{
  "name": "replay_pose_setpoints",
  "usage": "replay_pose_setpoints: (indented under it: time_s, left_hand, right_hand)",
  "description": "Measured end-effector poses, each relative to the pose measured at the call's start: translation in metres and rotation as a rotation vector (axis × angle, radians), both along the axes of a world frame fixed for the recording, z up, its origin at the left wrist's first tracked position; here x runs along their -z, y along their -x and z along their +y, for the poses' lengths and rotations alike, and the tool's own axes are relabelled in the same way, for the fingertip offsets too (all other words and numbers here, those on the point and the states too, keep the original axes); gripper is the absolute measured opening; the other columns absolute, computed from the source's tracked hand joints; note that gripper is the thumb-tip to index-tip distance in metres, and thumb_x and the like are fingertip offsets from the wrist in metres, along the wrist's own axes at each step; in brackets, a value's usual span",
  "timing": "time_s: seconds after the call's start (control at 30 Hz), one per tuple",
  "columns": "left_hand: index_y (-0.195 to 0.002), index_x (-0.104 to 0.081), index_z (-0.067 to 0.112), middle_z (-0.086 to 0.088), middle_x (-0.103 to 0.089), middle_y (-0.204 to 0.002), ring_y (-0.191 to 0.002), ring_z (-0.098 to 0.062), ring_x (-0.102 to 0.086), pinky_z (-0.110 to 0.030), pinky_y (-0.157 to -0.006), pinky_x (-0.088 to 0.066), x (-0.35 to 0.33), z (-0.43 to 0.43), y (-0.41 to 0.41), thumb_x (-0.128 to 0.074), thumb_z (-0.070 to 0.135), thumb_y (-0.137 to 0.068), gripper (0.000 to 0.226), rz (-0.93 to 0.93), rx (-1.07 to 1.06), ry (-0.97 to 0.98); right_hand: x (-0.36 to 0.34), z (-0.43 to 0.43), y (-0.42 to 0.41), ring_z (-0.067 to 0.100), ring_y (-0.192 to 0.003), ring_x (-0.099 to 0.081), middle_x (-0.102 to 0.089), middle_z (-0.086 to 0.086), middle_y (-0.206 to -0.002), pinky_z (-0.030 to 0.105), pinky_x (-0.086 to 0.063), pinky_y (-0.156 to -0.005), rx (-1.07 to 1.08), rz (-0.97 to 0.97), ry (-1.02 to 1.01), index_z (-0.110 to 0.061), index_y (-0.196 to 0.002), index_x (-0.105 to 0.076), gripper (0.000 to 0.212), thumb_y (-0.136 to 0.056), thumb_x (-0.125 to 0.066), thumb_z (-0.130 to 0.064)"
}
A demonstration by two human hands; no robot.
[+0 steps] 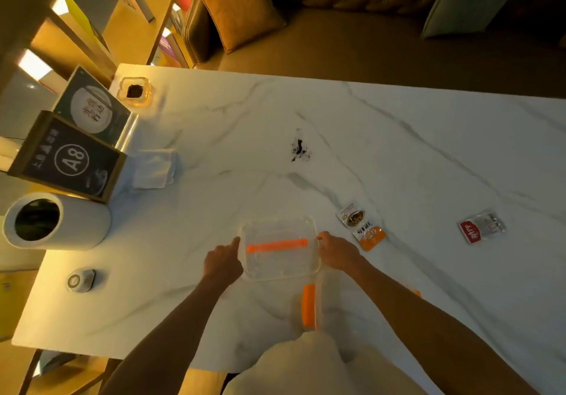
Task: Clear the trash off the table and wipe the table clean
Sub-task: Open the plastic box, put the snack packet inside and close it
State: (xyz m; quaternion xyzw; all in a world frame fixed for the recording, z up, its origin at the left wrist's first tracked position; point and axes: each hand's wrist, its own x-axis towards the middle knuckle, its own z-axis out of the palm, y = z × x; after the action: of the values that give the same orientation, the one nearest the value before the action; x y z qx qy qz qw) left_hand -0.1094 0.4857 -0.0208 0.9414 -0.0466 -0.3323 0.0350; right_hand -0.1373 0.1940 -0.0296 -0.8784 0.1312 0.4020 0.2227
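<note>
A clear plastic container (280, 264) with an orange strip lies on the white marble table (214, 125) near the front edge. My left hand (223, 262) grips its left side and my right hand (338, 252) grips its right side. Below it lies a second clear piece with an orange clip (308, 306). An orange snack wrapper (363, 226) and a red snack wrapper (481, 226) lie to the right. A dark smear of crumbs (298, 149) marks the table's middle. A folded white cloth (154, 168) rests at the left.
A white cylindrical bin (70, 223) lies at the left edge, beside an A8 table sign (69, 159), another sign (92, 107) and a glass ashtray (134, 91). A small round call button (80, 280) sits at the front left. A sofa with cushions (235, 6) stands behind.
</note>
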Motion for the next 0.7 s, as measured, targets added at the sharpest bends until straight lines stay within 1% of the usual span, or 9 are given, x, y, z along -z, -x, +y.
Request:
replay_pose_setpoints:
  time_s: [0.03, 0.1, 0.17, 0.23, 0.37, 0.4, 0.5, 0.6, 0.7]
  left_hand:
    - [-0.133, -0.041, 0.022, -0.005, -0.067, -0.110, -0.102, -0.028, -0.062, -0.038, -0.086, -0.048, -0.003, -0.005, -0.006, -0.048, 0.023, -0.087, 0.047, -0.034, 0.079, -0.074]
    - [-0.125, -0.049, 0.016, -0.003, -0.066, -0.108, -0.102, -0.026, -0.060, -0.035, -0.084, -0.045, -0.008, -0.021, -0.016, -0.046, 0.018, -0.087, 0.038, -0.125, 0.167, -0.143]
    - [-0.114, -0.057, 0.014, -0.003, -0.066, -0.103, -0.098, -0.025, -0.060, -0.034, -0.080, -0.043, -0.014, -0.045, -0.024, -0.044, 0.015, -0.087, 0.030, -0.194, 0.235, -0.158]
    - [-0.109, -0.060, 0.015, -0.002, -0.066, -0.102, -0.096, -0.024, -0.061, -0.033, -0.079, -0.043, -0.021, -0.079, -0.030, -0.041, 0.020, -0.091, 0.026, -0.219, 0.307, -0.138]
    - [-0.106, -0.059, 0.015, 0.000, -0.066, -0.102, -0.097, -0.022, -0.063, -0.032, -0.082, -0.045, -0.024, -0.138, -0.039, -0.045, 0.045, -0.093, 0.036, -0.218, 0.370, -0.086]
    - [-0.109, -0.058, 0.014, -0.001, -0.065, -0.104, -0.098, -0.023, -0.063, -0.033, -0.084, -0.045, -0.023, -0.153, -0.038, -0.045, 0.042, -0.094, 0.034, -0.224, 0.404, -0.077]
    - [-0.115, -0.055, 0.015, -0.004, -0.064, -0.111, -0.105, -0.025, -0.061, -0.035, -0.086, -0.045, -0.019, -0.192, -0.036, -0.041, 0.019, -0.097, 0.023, -0.232, 0.469, -0.043]
    - [-0.113, -0.054, 0.014, -0.006, -0.063, -0.110, -0.104, -0.026, -0.061, -0.035, -0.084, -0.046, -0.018, -0.227, -0.040, -0.044, 0.015, -0.097, 0.019, -0.230, 0.502, -0.014]
    - [-0.111, -0.055, 0.012, -0.007, -0.063, -0.109, -0.102, -0.025, -0.062, -0.035, -0.083, -0.048, -0.012, -0.251, -0.044, -0.044, 0.014, -0.097, 0.018, -0.190, 0.499, 0.018]
  right_hand:
    - [-0.004, -0.008, -0.001, 0.027, -0.106, -0.062, -0.064, 0.008, -0.121, 0.039, -0.049, -0.087, -0.020, -0.062, 0.021, -0.019, -0.128, -0.049, 0.037, -0.096, -0.035, -0.033]
    - [-0.016, -0.030, 0.000, 0.026, -0.106, -0.062, -0.067, 0.005, -0.117, 0.037, -0.048, -0.086, -0.017, -0.207, 0.064, -0.021, -0.122, -0.057, 0.034, -0.097, -0.038, -0.033]
    - [-0.027, -0.059, 0.004, 0.027, -0.101, -0.064, -0.069, 0.005, -0.107, 0.036, -0.047, -0.081, 0.014, -0.371, 0.149, -0.021, -0.111, -0.064, 0.029, -0.096, -0.041, -0.033]
    - [-0.036, -0.096, 0.013, 0.028, -0.091, -0.065, -0.069, 0.004, -0.095, 0.034, -0.047, -0.072, 0.054, -0.461, 0.248, -0.018, -0.097, -0.064, 0.027, -0.095, -0.041, -0.032]
    - [-0.039, -0.158, 0.035, 0.023, -0.079, -0.063, -0.066, 0.001, -0.087, 0.030, -0.043, -0.060, 0.125, -0.462, 0.401, -0.018, -0.092, -0.064, 0.022, -0.095, -0.042, -0.024]
    - [-0.039, -0.170, 0.042, 0.022, -0.077, -0.063, -0.066, 0.000, -0.085, 0.029, -0.042, -0.057, 0.118, -0.444, 0.459, -0.018, -0.092, -0.063, 0.020, -0.096, -0.044, -0.022]
    - [-0.036, -0.191, 0.060, 0.016, -0.069, -0.061, -0.064, -0.002, -0.080, 0.025, -0.036, -0.052, 0.098, -0.350, 0.558, -0.018, -0.091, -0.061, 0.013, -0.095, -0.049, -0.017]
    - [-0.027, -0.195, 0.063, 0.016, -0.070, -0.062, -0.065, -0.001, -0.081, 0.025, -0.039, -0.053, 0.153, -0.306, 0.549, -0.017, -0.091, -0.062, 0.014, -0.095, -0.048, -0.017]
    - [-0.015, -0.185, 0.057, 0.019, -0.076, -0.066, -0.068, 0.001, -0.086, 0.026, -0.040, -0.057, 0.243, -0.266, 0.492, -0.017, -0.093, -0.064, 0.016, -0.094, -0.048, -0.016]
